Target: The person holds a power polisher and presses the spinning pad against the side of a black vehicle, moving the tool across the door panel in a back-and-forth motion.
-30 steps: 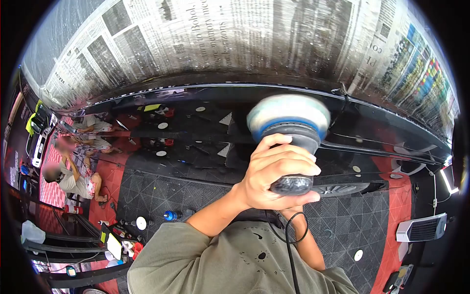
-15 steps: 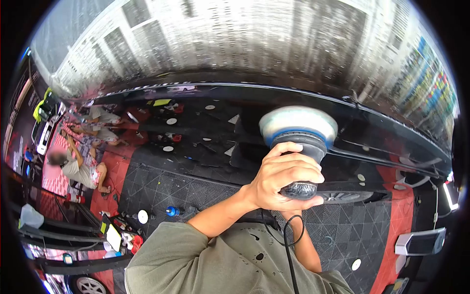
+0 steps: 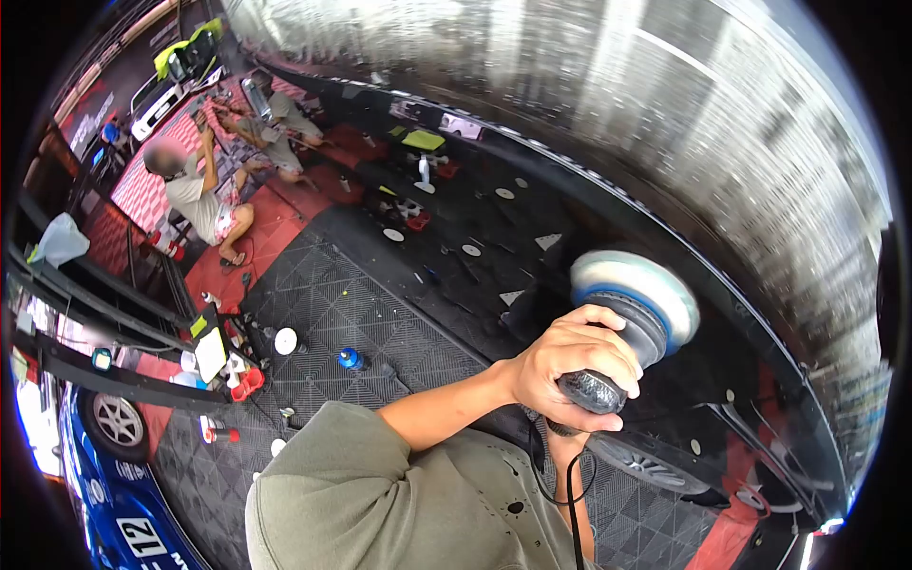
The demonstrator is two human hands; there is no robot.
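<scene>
While the left hand (image 3: 581, 366) grips the rounded, crinkly black polisher (image 3: 642, 325), the right hand (image 3: 570, 442), obscured, cannot be judged.

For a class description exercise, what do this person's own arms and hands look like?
The left arm has a loose, short olive-grey fabric sleeve and a bare forearm. The left hand wears no glove or visible watch. The right hand is mostly hidden; the visible right forearm is bare.
</scene>
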